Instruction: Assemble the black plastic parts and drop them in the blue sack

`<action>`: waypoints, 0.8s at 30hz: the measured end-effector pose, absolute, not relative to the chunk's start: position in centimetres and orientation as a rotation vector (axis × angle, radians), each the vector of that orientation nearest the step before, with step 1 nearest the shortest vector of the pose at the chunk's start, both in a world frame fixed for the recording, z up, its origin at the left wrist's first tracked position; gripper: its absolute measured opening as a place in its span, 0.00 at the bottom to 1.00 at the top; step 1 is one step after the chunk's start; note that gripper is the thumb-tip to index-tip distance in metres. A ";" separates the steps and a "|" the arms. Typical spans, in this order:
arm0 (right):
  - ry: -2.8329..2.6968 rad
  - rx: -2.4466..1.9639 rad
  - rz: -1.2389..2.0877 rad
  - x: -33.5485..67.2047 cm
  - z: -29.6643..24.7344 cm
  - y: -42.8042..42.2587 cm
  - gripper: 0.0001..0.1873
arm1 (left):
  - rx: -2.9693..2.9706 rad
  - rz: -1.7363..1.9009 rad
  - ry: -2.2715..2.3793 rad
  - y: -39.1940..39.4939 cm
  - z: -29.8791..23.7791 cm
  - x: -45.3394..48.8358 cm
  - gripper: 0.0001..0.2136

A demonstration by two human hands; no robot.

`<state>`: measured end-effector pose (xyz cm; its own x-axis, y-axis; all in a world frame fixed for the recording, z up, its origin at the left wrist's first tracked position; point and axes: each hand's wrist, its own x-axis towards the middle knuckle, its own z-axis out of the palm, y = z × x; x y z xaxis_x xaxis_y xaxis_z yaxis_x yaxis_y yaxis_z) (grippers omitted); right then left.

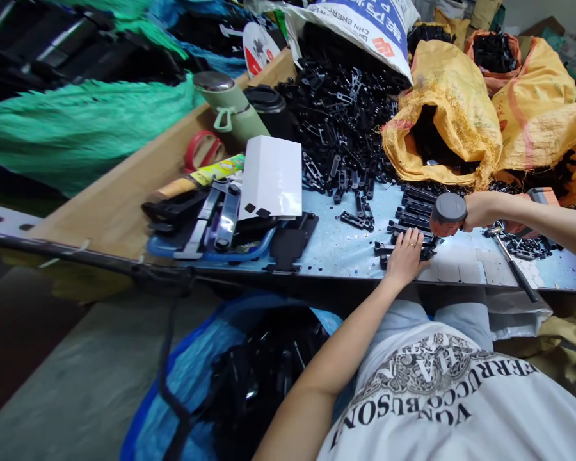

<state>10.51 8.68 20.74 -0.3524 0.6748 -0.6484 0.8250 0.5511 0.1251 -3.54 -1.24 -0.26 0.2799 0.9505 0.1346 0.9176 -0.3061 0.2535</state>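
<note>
- The left hand (pixel 404 259) is lying with its fingers extended and slightly spread over the nearest black bars (pixel 383 250), just left of the drill.
- The right hand (pixel 477 211) is wrapping around the drill (pixel 448 216); its fingertips are hiding from view.
- The drill is pointing down beside the left hand; whether it is touching a bar, I cannot tell.
- More bars are lying in a row on the desk (pixel 331 246), left of the drill and beyond it.
- A hammer (pixel 512 264) is resting to the drill's right, near some small parts (pixel 528 248).
- A yellow sack (pixel 489 134) is standing beyond the drill, its mouth gaping.
- A heap of black pieces (pixel 340 121) is spreading beyond the drill, to its left.
</note>
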 end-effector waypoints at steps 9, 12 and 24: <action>2.183 1.119 -0.216 9.5 22.3 5.4 0.17 | 2.433 0.539 1.744 -1.5 -0.6 -3.5 0.31; 2.130 1.132 -0.285 8.8 21.4 5.2 0.15 | 2.453 0.547 1.731 -1.3 -0.9 -3.6 0.29; 2.373 1.837 -1.407 25.9 15.3 5.5 0.18 | 2.593 0.926 1.623 -0.3 -2.5 -5.2 0.16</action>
<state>25.85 5.53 15.34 -0.3750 0.8608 -0.3442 0.7150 0.0322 -0.6984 -5.23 -0.32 -2.52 0.3171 0.8075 0.4974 0.8389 -0.4834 0.2500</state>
